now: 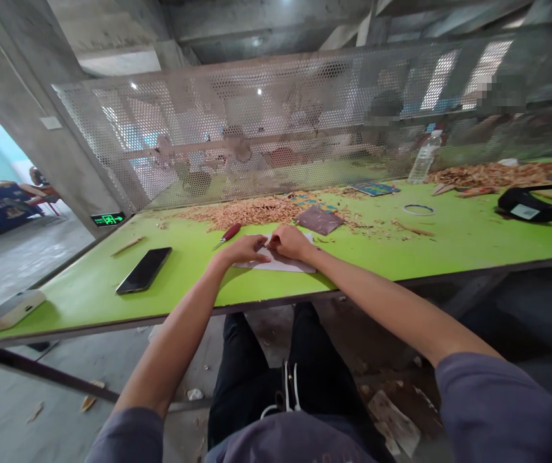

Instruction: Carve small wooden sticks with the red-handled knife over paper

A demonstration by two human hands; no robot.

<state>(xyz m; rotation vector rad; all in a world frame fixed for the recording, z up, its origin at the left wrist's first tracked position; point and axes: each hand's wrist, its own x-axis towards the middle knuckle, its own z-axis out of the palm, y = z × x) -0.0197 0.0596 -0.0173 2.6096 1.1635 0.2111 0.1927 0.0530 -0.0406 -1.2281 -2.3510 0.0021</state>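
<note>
A folded-looking sheet of white paper [296, 264] lies near the front edge of the green table, partly covered by both hands. My left hand [246, 249] rests on its left side, the thumb stretched over the paper and apart from the bent fingers. Against the paper's upper part, my right hand [289, 242] is closed, fingertips pinched together close to the left fingers. What sits in that pinch is too small to make out. Just beyond my left hand lies a red-handled carving knife [230, 233], blade pointing left. A brown sandpaper-like sheet [319, 220] lies beyond my right hand.
Wood shavings [251, 211] are heaped along a perforated metal screen [257, 128]. A phone [145, 270] and a pale box-shaped device [11, 310] lie left. A plastic bottle [424, 158], a ring of tape [418, 209] and a black strapped device [527, 204] are to the right.
</note>
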